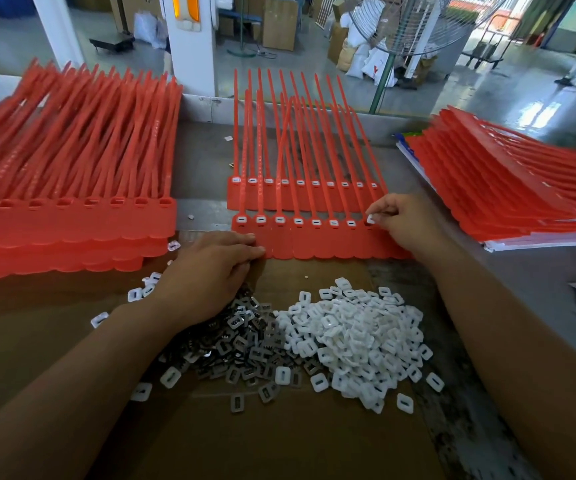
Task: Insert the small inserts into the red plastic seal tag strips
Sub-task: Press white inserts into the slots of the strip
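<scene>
Two red seal tag strips lie in the middle of the table, one (317, 242) in front of the other (300, 199). White inserts sit in most of their sockets. My right hand (406, 221) pinches a white insert (370, 219) at the rightmost socket of the near strip. My left hand (210, 268) rests palm down, fingertips on the near strip's left end, above a heap of grey metal inserts (241, 344). A heap of white plastic inserts (359, 337) lies to the right of the metal ones.
A tall stack of red strips (68, 209) with empty sockets fills the left side. Another stack of red strips (508, 188) lies on papers at the right. Loose white inserts (134, 296) are scattered on the brown cardboard (279, 441). A fan stands beyond the table.
</scene>
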The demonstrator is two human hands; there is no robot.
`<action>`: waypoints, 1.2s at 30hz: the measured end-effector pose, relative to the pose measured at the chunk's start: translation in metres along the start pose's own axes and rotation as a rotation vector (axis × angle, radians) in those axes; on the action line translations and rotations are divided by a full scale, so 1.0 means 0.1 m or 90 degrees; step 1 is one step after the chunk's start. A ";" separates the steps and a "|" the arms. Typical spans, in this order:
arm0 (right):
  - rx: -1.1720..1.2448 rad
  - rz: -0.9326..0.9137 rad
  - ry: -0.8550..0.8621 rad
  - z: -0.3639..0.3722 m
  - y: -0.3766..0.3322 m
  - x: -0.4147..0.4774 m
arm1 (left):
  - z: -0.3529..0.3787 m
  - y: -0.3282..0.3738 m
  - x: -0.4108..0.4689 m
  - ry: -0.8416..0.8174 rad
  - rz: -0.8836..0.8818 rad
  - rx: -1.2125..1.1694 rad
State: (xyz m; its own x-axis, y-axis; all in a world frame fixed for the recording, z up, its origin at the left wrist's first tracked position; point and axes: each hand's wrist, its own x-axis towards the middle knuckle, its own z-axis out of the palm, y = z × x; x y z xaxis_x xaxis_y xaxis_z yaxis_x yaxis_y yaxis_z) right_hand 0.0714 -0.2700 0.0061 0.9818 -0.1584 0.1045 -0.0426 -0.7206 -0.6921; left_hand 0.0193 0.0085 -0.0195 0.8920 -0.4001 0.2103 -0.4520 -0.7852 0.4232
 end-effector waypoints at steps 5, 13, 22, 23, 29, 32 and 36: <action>-0.014 -0.005 -0.007 0.01 0.03 0.00 | 0.00 0.00 0.00 0.007 0.004 -0.003; -0.050 -0.006 -0.008 0.02 0.03 0.03 | 0.00 0.00 0.01 0.005 0.010 0.003; -0.030 0.010 0.033 0.07 0.02 0.01 | -0.01 0.00 0.00 0.008 0.010 0.005; -0.025 0.015 0.033 0.07 0.01 0.01 | -0.01 0.00 0.00 0.007 0.010 0.008; 0.006 0.076 0.006 0.05 -0.05 0.08 | -0.01 -0.01 -0.02 0.010 0.007 0.008; 0.027 0.112 -0.006 0.03 -0.09 0.12 | -0.01 -0.01 -0.03 0.007 0.004 0.002; 0.034 0.153 -0.001 0.02 -0.12 0.16 | -0.01 -0.01 -0.02 0.008 0.005 0.001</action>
State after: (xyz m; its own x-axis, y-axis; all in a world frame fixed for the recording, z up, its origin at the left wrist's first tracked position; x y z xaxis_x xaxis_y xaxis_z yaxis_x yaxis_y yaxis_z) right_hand 0.0876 -0.2623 0.0145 0.9449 -0.3202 -0.0682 -0.2648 -0.6251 -0.7343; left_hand 0.0175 0.0106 -0.0194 0.8881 -0.4005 0.2253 -0.4595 -0.7830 0.4194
